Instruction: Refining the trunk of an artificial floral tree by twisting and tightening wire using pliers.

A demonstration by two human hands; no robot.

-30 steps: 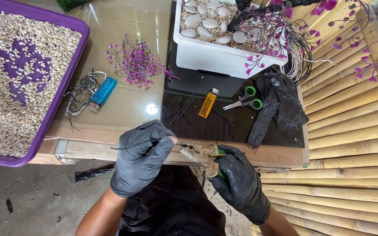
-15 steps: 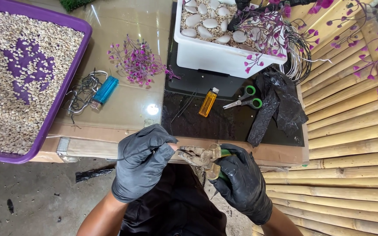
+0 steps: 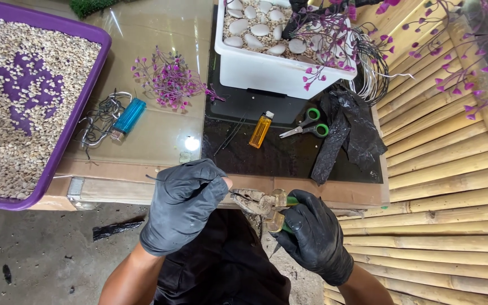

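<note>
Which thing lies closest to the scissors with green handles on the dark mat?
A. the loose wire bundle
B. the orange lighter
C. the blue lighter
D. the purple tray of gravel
B: the orange lighter lies on the same dark mat, just left of the scissors; the blue lighter lies farther left, on the glass.

Gloved hands [image 3: 184, 203] [image 3: 314, 237] close together, gripping

Black gloves on left hand [image 3: 183, 203] and right hand [image 3: 316, 237]
</note>
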